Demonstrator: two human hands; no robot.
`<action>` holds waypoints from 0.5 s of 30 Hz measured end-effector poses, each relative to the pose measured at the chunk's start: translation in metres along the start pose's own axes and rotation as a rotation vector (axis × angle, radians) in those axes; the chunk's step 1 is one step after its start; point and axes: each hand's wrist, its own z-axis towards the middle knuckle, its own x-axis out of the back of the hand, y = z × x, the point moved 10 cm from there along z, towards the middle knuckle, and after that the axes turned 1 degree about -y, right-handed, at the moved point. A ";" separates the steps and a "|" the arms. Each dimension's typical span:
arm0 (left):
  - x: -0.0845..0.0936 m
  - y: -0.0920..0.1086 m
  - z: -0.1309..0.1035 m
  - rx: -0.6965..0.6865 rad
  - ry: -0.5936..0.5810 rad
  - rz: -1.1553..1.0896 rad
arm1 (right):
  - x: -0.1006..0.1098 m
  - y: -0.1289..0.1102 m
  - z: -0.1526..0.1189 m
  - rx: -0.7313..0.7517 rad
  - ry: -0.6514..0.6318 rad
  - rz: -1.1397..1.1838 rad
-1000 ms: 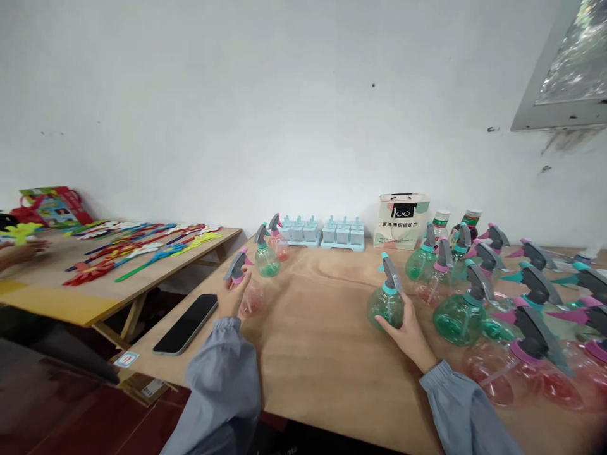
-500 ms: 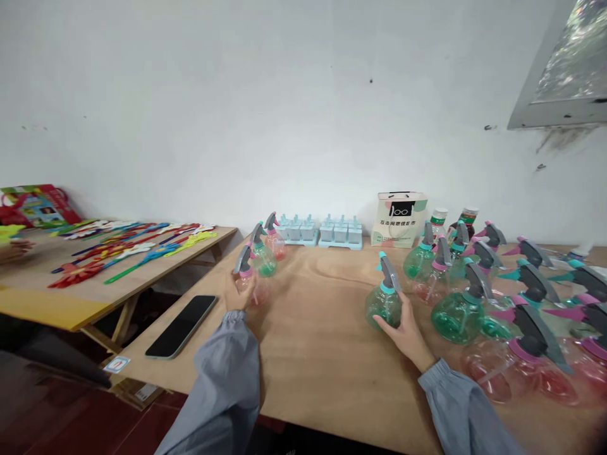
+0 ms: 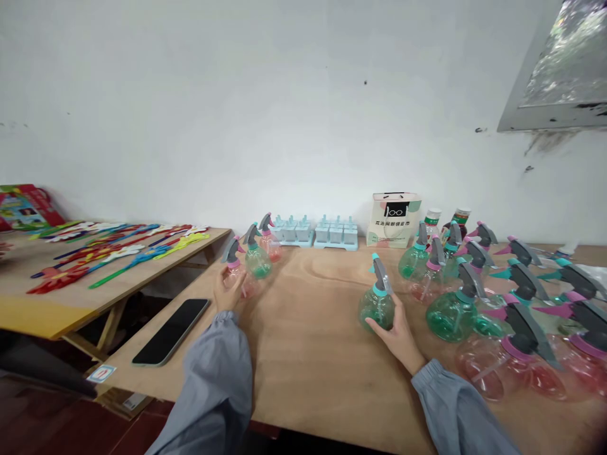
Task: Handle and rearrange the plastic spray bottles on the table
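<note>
On the left of the wooden table, my left hand [image 3: 227, 293] is wrapped round a pink spray bottle [image 3: 246, 285] with a grey and pink head. Just behind it stand a green spray bottle [image 3: 258, 260] and another pink one [image 3: 272, 246]. My right hand [image 3: 401, 335] grips a separate green spray bottle [image 3: 375, 306] near the middle, fingers on its right side and thumb across its front. Both held bottles are upright. Several pink and green spray bottles, such as a green one [image 3: 450, 318], crowd the right side.
A black phone [image 3: 171, 332] lies near the left edge. Light blue moulds [image 3: 336, 234] and a paper bag [image 3: 392, 221] stand by the wall, with two capped bottles beside the bag. Colourful felt flowers [image 3: 116, 253] cover the neighbouring table, where part of another person's hand shows.
The view has shifted slightly, moving most things left. My left hand has brought its pink bottle a little closer to the left table edge and lower on its body. My right hand keeps its grip.
</note>
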 end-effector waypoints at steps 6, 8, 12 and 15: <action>-0.007 -0.003 -0.004 0.026 -0.016 -0.066 | -0.010 0.010 -0.006 -0.087 -0.032 0.091; -0.011 0.002 -0.005 0.002 -0.039 -0.114 | -0.011 0.011 -0.006 -0.091 -0.034 0.105; -0.009 0.015 -0.007 -0.033 -0.051 -0.136 | -0.012 0.012 -0.006 -0.099 -0.037 0.120; 0.005 0.029 -0.014 -0.083 -0.015 -0.037 | -0.015 0.014 -0.008 -0.128 -0.061 0.124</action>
